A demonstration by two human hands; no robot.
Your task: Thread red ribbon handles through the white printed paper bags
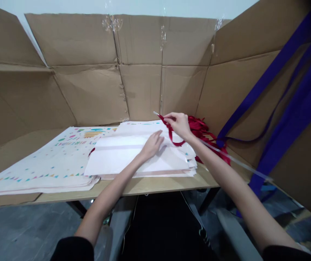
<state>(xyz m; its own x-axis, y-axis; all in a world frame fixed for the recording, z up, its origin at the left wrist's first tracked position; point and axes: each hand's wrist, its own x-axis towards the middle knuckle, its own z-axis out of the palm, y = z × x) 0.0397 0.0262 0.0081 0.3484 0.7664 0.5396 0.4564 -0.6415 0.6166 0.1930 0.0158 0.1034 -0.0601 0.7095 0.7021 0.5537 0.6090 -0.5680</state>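
At the counter (158, 186), pinching a red ribbon (171, 136) between thumb and fingertips of the right hand (179, 125), raised over the right part of a white sheet (114, 159). Pointing up and left past the fingertips with a pale ribbon tip (155, 113); sagging in a loop below the grip. Resting the left hand (152, 145) palm down on the white sheet, fingers loose and extended, released. Lying flat near the middle of the counter, atop more sheets in a stack (192, 164). Showing a dark red bit (91, 151) at the sheet's left edge. To the left, lying just beside: a pile of birthday-print sheets (70, 159), with colored shapes and lettering. Behind and right of the right hand, heaped: red ribbons (199, 127). Running from near the right forearm toward the lower right: a thin clear strip (234, 159). Far right, hanging down: wide purple bands (288, 112), partly blurred. Around back and sides, standing upright: cardboard walls (87, 43), creased, taped at the top.
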